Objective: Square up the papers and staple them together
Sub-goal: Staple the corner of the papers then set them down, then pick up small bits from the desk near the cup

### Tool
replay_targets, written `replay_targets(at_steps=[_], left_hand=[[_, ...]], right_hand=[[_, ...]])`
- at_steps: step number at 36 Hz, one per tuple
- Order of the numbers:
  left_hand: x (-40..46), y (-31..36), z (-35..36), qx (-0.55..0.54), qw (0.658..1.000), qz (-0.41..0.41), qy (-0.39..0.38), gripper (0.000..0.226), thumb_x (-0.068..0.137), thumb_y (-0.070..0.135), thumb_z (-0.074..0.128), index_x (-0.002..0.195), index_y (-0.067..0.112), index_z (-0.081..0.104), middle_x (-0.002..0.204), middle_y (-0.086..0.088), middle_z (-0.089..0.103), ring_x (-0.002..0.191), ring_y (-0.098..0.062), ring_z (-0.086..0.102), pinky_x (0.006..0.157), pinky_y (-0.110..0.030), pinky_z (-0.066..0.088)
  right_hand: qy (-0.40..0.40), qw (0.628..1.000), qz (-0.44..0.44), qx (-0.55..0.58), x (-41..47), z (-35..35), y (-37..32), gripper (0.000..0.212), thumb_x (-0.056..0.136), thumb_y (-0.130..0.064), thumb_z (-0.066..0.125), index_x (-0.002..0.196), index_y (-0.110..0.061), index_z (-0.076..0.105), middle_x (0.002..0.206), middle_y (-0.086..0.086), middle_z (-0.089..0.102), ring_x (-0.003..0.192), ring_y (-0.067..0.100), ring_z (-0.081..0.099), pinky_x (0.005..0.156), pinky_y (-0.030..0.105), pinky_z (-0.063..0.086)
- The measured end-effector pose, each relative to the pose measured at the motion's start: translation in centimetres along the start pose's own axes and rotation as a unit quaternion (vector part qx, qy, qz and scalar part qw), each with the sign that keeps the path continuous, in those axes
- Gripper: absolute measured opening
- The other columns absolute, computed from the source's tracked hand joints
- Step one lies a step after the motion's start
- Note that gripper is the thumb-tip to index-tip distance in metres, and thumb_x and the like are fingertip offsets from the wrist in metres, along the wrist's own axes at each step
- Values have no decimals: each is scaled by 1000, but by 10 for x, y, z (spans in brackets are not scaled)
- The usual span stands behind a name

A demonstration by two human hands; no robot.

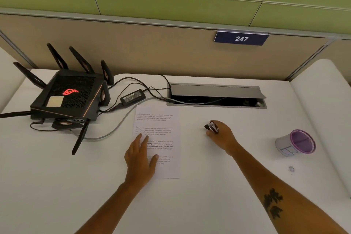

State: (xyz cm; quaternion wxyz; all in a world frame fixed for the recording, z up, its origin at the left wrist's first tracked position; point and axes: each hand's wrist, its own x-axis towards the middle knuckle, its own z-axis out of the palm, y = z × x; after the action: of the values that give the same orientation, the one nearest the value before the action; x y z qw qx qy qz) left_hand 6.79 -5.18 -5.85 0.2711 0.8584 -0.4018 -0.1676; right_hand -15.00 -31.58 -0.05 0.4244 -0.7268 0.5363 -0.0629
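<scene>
The papers (159,138) lie flat on the white desk (209,186) as a printed stack, its long edges running away from the person, with the sheets looking roughly aligned, though a thin sliver of a lower sheet shows along the near edge. The left hand (140,159) rests palm down on the near left part of the stack, fingers spread and flat, pressing rather than gripping; its thumb reaches toward the middle of the page.

To the right of the papers, well apart from them, the right hand (220,135) is curled around a small dark stapler (211,127), whose metal front pokes out past the fingers toward the far side of the desk. The hand sits low over the desk; whether the stapler touches the surface cannot be told.

Farther right of the right hand, a purple-rimmed cup (296,143) lies tipped so its open mouth faces the camera. Beyond the left hand, past the far left corner of the papers, are a black power adapter (133,98) and its cables, and farther left a black router (70,97) with upright antennas and a red glowing logo. Beyond the right hand, an open cable hatch (216,95) is set into the desk, and a blue sign (241,38) reading 247 hangs on the partition behind it.
</scene>
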Motion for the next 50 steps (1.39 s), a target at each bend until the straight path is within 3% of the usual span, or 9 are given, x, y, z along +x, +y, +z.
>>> replay_targets(at_steps=[3, 11, 17, 24, 28, 32, 38, 44, 50], left_hand=[[-16, 1, 12, -2, 1000, 22, -4, 81, 92, 49, 63, 162, 20, 33, 173, -9, 27, 155, -35, 31, 126, -58, 24], [-53, 12, 28, -5, 998, 61, -20, 80, 94, 45, 62, 164, 24, 30, 174, -2, 23, 158, -27, 23, 127, -60, 24], [-72, 24, 34, -8, 997, 69, -37, 74, 95, 49, 57, 162, 30, 34, 174, 7, 23, 158, -21, 25, 126, -57, 26], [-78, 29, 37, 3, 997, 72, -40, 75, 95, 46, 61, 162, 28, 35, 175, 6, 22, 158, -23, 26, 126, -59, 26], [-75, 30, 37, 17, 995, 86, -39, 77, 100, 56, 45, 167, 29, 20, 178, 8, 10, 165, -13, 7, 132, -55, 12], [-66, 34, 37, 72, 992, 98, -46, 84, 104, 64, 26, 170, 17, 5, 180, 3, -5, 167, -20, -2, 134, -51, 0], [-48, 42, 38, 107, 987, 106, -49, 80, 107, 59, 15, 169, 13, -9, 179, -3, -15, 166, -23, -11, 134, -58, 2], [-27, 47, 34, 103, 987, 116, -46, 80, 107, 55, 21, 169, 13, -7, 179, -3, -15, 166, -23, -10, 134, -59, 8], [-14, 53, 26, 107, 984, 136, -48, 80, 107, 61, 12, 169, 15, -10, 179, -3, -16, 166, -22, -12, 134, -57, 7]], right_hand=[[6, 997, -23, -80, 13, -20, 14, 50, 93, -18, 75, 140, -10, 59, 132, 12, 61, 122, 31, 59, 96, 27, 39], [19, 976, -85, -197, 52, -62, 48, 47, 91, -6, 75, 137, -12, 63, 122, 11, 55, 112, 29, 60, 88, 25, 40], [19, 956, -148, -253, 73, -77, 57, 45, 94, -4, 72, 138, -10, 64, 121, 14, 59, 114, 33, 58, 97, 39, 52], [1, 940, -168, -297, 87, -86, 58, 48, 96, -8, 70, 143, -14, 60, 128, 12, 57, 117, 33, 54, 97, 39, 50], [4, 936, -171, -308, 91, -90, 62, 49, 96, -8, 71, 143, -15, 60, 127, 12, 56, 115, 33, 53, 94, 39, 52], [6, 935, -171, -311, 93, -92, 65, 50, 95, -8, 72, 143, -15, 60, 128, 11, 56, 114, 31, 53, 94, 37, 51], [13, 936, -163, -312, 96, -93, 68, 48, 96, -10, 71, 142, -17, 61, 127, 9, 56, 114, 30, 53, 91, 37, 50], [35, 951, -123, -282, 79, -91, 73, 62, 95, -28, 74, 151, -18, 49, 151, 9, 48, 139, 33, 44, 113, 46, 44], [136, 949, -118, -258, 36, -71, 84, 65, 103, -39, 59, 158, -12, 36, 164, 9, 39, 153, 31, 33, 126, 47, 30]])
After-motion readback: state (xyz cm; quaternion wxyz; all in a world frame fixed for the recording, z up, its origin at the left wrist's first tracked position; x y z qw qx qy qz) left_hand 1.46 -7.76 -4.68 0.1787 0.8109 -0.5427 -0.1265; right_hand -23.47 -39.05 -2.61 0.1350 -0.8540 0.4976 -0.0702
